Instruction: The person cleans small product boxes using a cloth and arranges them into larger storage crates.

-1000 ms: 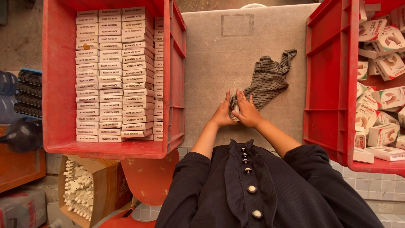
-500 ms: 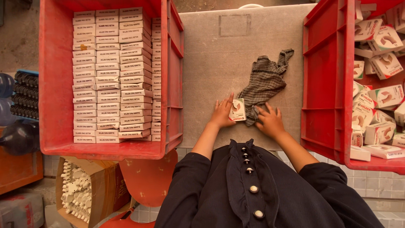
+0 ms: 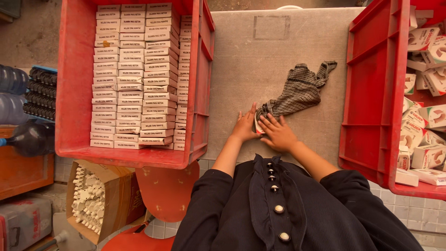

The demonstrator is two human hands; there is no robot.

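Half a second earlier the small white cardboard box stands in plain view between the hands, with the right hand off to its right. Now the right hand has slid in over it and lies flat on top, fingers spread, while the left hand presses against its left side, fingers straight. The box is pinned between the two palms rather than pinched, and only a sliver of white edge with a trace of red print shows between them. Judging from this, the hands are squeezing or closing the box flat on the grey stone tabletop, just below the centre of the frame.

The crumpled checked grey cloth lies touching the fingertips, above and to the right. The red plastic crate of neatly stacked white boxes fills the upper left; the red plastic crate of loosely tumbled white boxes fills the right edge.
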